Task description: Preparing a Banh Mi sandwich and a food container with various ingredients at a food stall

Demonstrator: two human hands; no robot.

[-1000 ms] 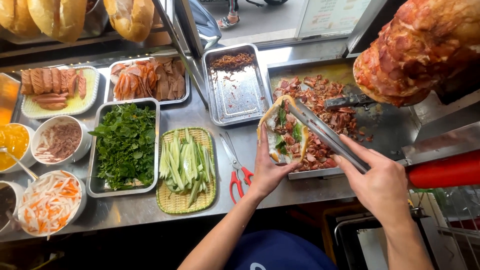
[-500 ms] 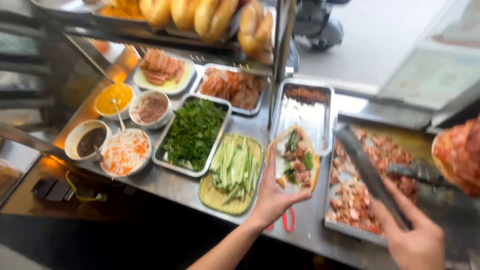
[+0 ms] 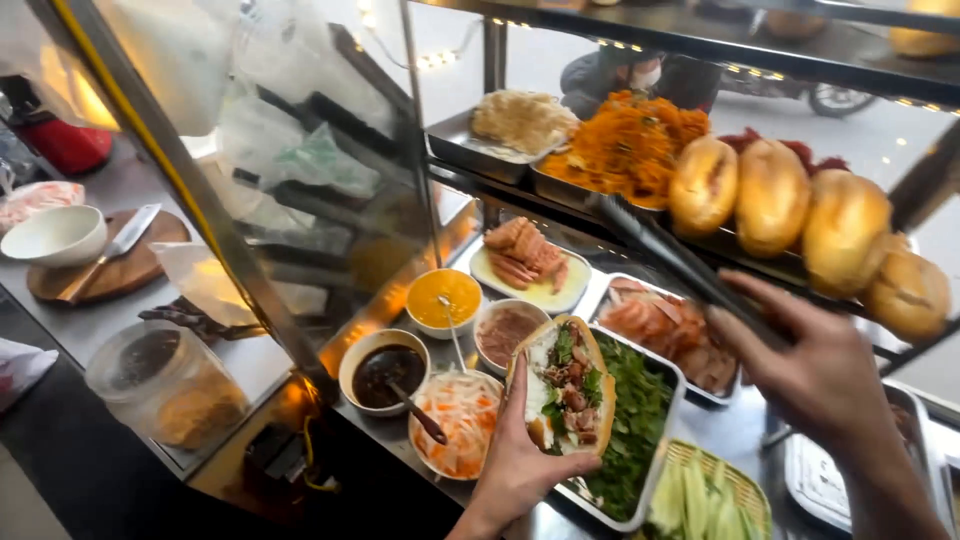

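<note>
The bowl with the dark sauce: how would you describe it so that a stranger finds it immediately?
Look at the steel counter below the shelf of bread rolls. Left of the filled sandwich in the left hand is a cluster of bowls. The dark sauce bowl is the leftmost, the only one with blackish liquid, beside the shredded carrot bowl.

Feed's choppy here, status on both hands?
Left hand cradles filled sandwich over herb tray. Right hand grips metal tongs, pointed toward upper trays. Nothing in the way.
</note>
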